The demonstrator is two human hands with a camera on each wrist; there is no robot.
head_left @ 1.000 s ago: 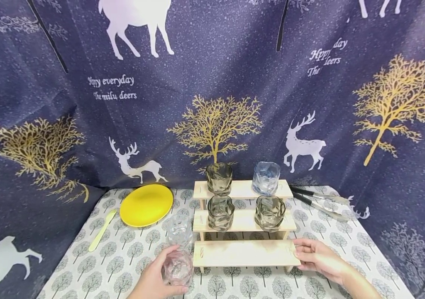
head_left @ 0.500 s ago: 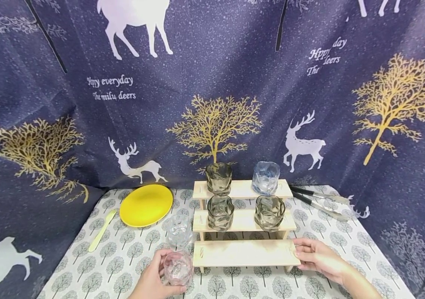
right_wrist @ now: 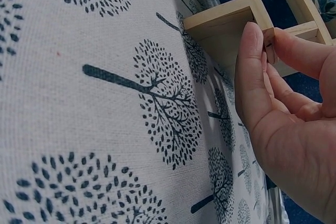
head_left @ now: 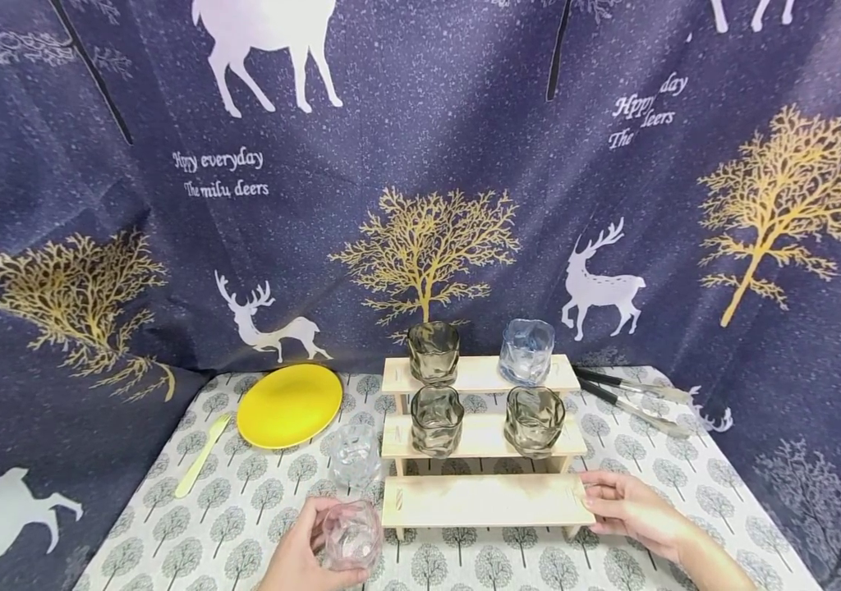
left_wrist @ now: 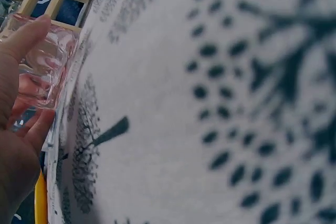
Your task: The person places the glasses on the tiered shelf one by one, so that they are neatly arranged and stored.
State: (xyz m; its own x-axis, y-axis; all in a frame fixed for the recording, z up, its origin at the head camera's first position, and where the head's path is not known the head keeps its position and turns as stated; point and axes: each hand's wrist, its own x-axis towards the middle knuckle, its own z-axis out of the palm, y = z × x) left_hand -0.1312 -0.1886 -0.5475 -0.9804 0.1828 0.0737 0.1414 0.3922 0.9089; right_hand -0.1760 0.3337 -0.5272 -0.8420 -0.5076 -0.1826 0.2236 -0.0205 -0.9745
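My left hand (head_left: 304, 548) grips a pinkish clear drinking glass (head_left: 354, 538) with a wavy, faceted wall, left of the lowest step of a three-tier wooden shelf (head_left: 490, 501). In the left wrist view the thumb lies along one side of that pink glass (left_wrist: 47, 59) and the fingers curl round the other. Just behind it a colourless glass (head_left: 356, 460) stands on the cloth. At the shelf's right end, my right hand (head_left: 631, 515) pinches the edge of the lowest step between thumb and fingers; the right wrist view shows the fingertips on the wooden end (right_wrist: 269, 43).
Smoky grey glasses (head_left: 437, 423) stand on the middle tier. The top tier bears another grey glass (head_left: 434, 353) and a blue glass (head_left: 527, 353). A yellow plate (head_left: 290, 406) and pale fork (head_left: 202, 455) lie left. Black-handled tongs (head_left: 635, 398) lie right, before a dark cloth backdrop.
The pink glass has shifted slightly towards me, and my left index finger has moved from its rim down to its far side. The right hand and the shelf have not moved.
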